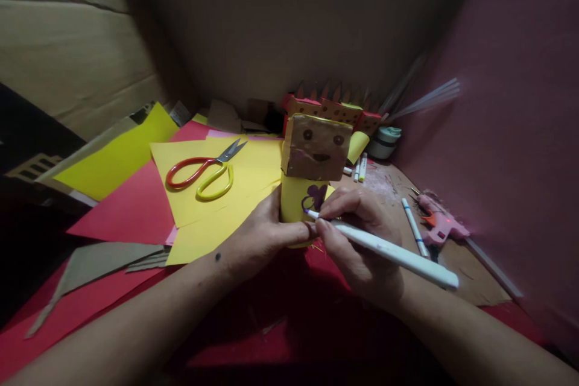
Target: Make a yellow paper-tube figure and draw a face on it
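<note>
My left hand (271, 229) is wrapped round the lower part of a paper figure (294, 193), which stands upright with a yellow body and a square brown cardboard head (316, 148) bearing two eyes and a dark mouth. In my right hand (362, 229) is a white marker (398, 251), gripped like a pen. Its purple tip meets the yellow body beside a purple heart-like shape (316, 193), where a curved purple outline shows. My left thumb lies across the body's front, just below the tip.
Scissors (199, 178) with red and yellow handles lie on yellow paper (253, 163) at the left. Red sheets (131, 211) and cardboard scraps (104, 262) surround them. At the right are a pink glue gun (441, 223), a capped marker (415, 226) and clear glue sticks (429, 99).
</note>
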The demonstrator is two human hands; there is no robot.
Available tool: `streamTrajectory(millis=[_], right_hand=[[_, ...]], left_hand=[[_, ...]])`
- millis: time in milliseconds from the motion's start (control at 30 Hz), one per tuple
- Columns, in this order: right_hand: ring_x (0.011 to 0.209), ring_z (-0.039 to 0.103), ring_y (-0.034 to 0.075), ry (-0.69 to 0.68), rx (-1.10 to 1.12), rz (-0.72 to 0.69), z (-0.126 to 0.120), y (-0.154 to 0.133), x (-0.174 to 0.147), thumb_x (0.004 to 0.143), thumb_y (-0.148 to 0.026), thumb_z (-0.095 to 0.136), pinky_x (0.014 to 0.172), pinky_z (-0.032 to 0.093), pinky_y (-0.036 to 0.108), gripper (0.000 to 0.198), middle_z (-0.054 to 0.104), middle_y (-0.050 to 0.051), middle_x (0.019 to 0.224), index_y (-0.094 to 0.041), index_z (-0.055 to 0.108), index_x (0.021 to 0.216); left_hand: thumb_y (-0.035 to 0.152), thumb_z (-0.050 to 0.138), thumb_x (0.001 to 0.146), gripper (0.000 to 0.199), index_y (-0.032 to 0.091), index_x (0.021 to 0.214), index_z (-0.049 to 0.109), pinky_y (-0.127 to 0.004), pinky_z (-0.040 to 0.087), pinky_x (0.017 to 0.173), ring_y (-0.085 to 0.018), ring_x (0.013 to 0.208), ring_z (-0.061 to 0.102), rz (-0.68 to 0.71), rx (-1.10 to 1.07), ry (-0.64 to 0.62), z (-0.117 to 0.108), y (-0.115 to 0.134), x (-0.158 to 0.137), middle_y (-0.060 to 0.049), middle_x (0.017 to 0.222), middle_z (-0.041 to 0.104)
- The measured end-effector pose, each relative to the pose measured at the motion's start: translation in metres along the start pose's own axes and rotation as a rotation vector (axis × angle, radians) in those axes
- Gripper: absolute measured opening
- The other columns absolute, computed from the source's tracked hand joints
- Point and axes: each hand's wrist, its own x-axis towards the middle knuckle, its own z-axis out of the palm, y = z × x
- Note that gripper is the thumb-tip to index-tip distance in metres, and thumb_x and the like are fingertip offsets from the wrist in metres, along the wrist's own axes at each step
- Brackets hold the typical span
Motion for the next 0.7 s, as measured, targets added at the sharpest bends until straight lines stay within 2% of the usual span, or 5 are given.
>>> streamTrajectory(millis=[700], right_hand=[[0.070,0.058,0.014,0.001,0.028,0.006,0.0022,0.0022,-0.0008,0.087,-0.013,0.065,0.062,0.049,0.030,0.014,0.060,-0.002,0.081,-0.025,0.058,0.090]], left_hand=[[0.016,0.080,0.074,0.034,0.017,0.104,0.067,-0.029,0.051,0.072,-0.020,0.084,0.061,0.025,0.041,0.012,0.0013,0.0007,0.0008,-0.003,0.091,0.069]])
